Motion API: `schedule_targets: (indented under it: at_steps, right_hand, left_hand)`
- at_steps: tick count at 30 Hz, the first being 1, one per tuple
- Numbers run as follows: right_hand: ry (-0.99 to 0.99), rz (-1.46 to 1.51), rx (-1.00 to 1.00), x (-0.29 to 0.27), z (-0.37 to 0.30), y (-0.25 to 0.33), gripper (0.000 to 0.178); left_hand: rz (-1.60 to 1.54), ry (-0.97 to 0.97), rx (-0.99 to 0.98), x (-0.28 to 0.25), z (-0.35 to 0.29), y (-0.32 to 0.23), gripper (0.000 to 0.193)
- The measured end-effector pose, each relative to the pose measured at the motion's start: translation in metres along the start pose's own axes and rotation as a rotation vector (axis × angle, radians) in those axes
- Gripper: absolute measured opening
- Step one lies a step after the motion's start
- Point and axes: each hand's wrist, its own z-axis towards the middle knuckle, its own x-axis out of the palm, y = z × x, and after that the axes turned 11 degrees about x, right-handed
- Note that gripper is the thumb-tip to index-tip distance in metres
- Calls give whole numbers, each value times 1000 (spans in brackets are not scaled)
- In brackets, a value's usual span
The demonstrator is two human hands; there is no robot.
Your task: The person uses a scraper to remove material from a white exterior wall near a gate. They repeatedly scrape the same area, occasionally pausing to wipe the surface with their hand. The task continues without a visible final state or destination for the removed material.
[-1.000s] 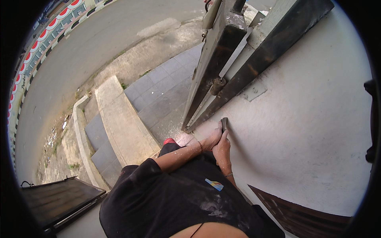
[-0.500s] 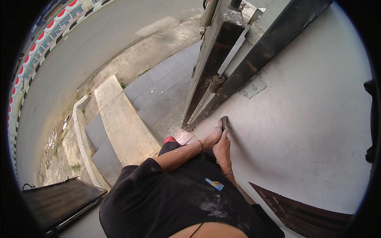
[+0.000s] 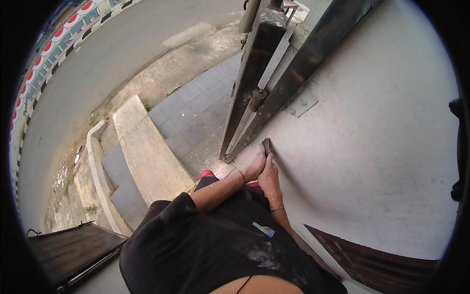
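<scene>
A small dark grey flat block [image 3: 266, 145] is held against the white wall [image 3: 362, 132], close to the foot of the dark metal gate frame. My left hand [image 3: 255, 163] wraps its near-left side, the fingers closed and dusted with white. Pressed up beside it, my right hand [image 3: 268, 175] is closed on the block's lower end. Only the block's upper end shows; the hands cover the rest, and its face on the wall is hidden. White specks dot both forearms.
The dark metal gate [image 3: 254, 63] with its hinge [image 3: 258, 98] rises just left of the wall. Grey tiles [image 3: 196, 110] and a concrete ramp [image 3: 147, 142] lie left, with the road [image 3: 98, 73] beyond. A dark brown panel [image 3: 362, 255] sits at lower right.
The whole view has shifted a little, with gate and wall sliding left. Both hands and the block appear slightly farther left and higher, with the grip kept.
</scene>
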Motion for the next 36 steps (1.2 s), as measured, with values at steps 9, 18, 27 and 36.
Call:
schedule_targets:
  at_steps: [9,18,27,36]
  right_hand:
    - [-4,1,55,1,0,1,44]
    - [11,20,92,0,-1,4,52]
    - [2,77,102,-3,-2,7,36]
    - [9,4,60,4,11,-2,37]
  left_hand:
    - [95,-38,7,-6,29,33,86]
    - [191,-54,-40,0,19,24,93]
    - [186,-78,-7,-5,31,33,91]
    - [11,-65,-7,-6,33,26,86]
